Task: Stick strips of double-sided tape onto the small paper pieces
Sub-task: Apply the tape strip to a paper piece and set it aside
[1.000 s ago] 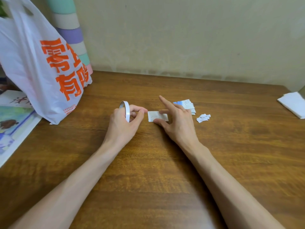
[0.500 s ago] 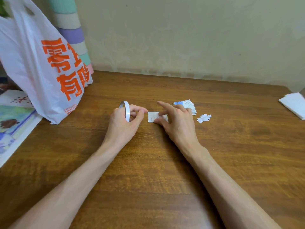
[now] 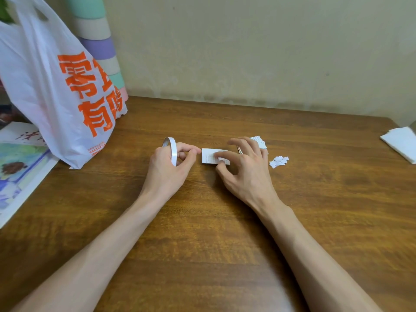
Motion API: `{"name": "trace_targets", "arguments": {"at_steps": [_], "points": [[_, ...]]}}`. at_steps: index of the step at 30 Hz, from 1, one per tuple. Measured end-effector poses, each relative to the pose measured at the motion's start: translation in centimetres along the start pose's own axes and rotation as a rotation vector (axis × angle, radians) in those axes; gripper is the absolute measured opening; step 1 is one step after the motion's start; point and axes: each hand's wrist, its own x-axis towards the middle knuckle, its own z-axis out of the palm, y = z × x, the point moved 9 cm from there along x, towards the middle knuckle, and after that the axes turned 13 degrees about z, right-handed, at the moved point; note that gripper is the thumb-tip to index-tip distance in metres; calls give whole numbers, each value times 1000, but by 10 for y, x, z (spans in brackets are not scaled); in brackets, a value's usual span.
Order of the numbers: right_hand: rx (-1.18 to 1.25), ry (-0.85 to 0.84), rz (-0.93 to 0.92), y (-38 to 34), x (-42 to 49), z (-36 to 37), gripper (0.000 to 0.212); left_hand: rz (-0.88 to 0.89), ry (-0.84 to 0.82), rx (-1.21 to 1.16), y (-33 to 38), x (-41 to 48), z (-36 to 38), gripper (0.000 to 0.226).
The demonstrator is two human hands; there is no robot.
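Our left hand (image 3: pixel 166 170) grips the tape roll (image 3: pixel 172 152) upright just left of the paper piece (image 3: pixel 208 156), which lies on the worktop (image 3: pixel 202 221) under the loosely spread fingertips of our right hand (image 3: pixel 245 171). Should that press slip, we think the sticky strip could drag the light piece askew.

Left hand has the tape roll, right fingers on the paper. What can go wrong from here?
1. Only the fingers of the right hand pin the paper piece, at one end; tugging tape from the tape roll in the left hand may skew or lift it.
2. The right hand sits close to the scrap pile and paper stack; a sweep could scatter them.
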Motion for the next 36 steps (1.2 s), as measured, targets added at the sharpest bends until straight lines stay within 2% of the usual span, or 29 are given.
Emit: {"name": "trace_targets", "arguments": {"at_steps": [4,12,14,18,24,26,29,33,36], "points": [[32,-20,-13,-2,0,-2,31,5,1,2,1,0,0,17],[126,-102,29,6,4,1,15,2,-3,12,-3,1,-1,17],[153,-66,19,6,5,-2,8,-7,-20,7,-5,1,1,17],[159,29,-5,1,6,-11,9,20,-45,47,-6,2,1,18],[232,24,-16,-5,5,-15,6,90,-123,94,1,1,10,42],[241,-7,-40,-10,4,-13,4,99,-108,88,3,1,9,38],[241,-27,-68,-16,1,-11,7,183,-62,168,10,1,3,18],[457,-168,144,1,3,1,14,374,1,323,26,0,-1,10],[558,-224,209,6,3,10,18,409,-15,375,26,-1,2,10]]}}
